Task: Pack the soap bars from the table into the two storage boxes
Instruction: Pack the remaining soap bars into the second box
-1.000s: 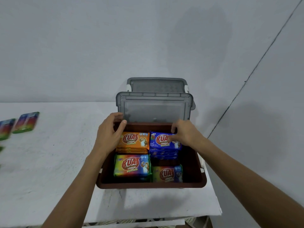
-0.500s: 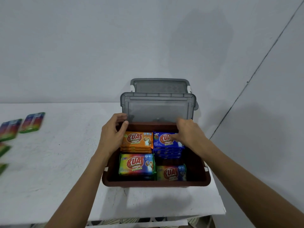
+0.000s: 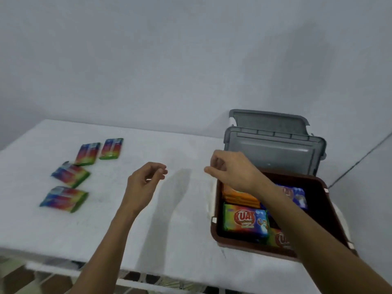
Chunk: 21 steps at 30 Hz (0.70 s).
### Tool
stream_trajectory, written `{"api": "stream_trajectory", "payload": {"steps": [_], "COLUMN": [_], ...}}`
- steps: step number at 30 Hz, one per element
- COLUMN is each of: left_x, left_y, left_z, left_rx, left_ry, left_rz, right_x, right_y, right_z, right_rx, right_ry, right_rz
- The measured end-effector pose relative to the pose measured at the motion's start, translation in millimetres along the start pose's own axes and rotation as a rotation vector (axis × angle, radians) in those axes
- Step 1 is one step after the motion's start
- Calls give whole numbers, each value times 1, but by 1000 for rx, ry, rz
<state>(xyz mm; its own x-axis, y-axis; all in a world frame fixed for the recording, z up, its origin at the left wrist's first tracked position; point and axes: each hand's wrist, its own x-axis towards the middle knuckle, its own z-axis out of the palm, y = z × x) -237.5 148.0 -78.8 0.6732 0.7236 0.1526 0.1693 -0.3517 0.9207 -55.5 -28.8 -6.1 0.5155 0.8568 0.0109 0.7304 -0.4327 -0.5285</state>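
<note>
left hand (image 3: 144, 183) and right hand (image 3: 235, 170) now off the soap bars (image 3: 244, 221) in the box (image 3: 326, 213), each grip loose, empty

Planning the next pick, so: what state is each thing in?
brown box: open, partly filled.
front grey lid: raised upright.
rear grey lid: raised too.
packed soap bars: stacked flat inside.
loose soap bars: four, flat on the table.
left hand: loosely curled, empty, above the table.
right hand: loosely curled, empty, above the box rim.

We see soft, even light over the white table (image 3: 180, 240); faint shadows cross it and the wall (image 3: 148, 60) behind it, motion blur smears everything, edges bow.
</note>
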Motion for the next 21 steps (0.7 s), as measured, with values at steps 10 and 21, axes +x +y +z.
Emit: {"api": "stream_trajectory", "payload": {"steps": [10,21], "left_x": [3,-15], "left_y": [-85,-170], "left_z": [-159,-222], "left_rx": [265,597], "left_ry": [146,91], "left_rz": [-188,-456], "right_x": [99,199], "right_y": [-133,-228], "right_z": [127,276], "right_rx": [78,-4], "right_ry": [-162,-283], "right_rz": [-152,-304]}}
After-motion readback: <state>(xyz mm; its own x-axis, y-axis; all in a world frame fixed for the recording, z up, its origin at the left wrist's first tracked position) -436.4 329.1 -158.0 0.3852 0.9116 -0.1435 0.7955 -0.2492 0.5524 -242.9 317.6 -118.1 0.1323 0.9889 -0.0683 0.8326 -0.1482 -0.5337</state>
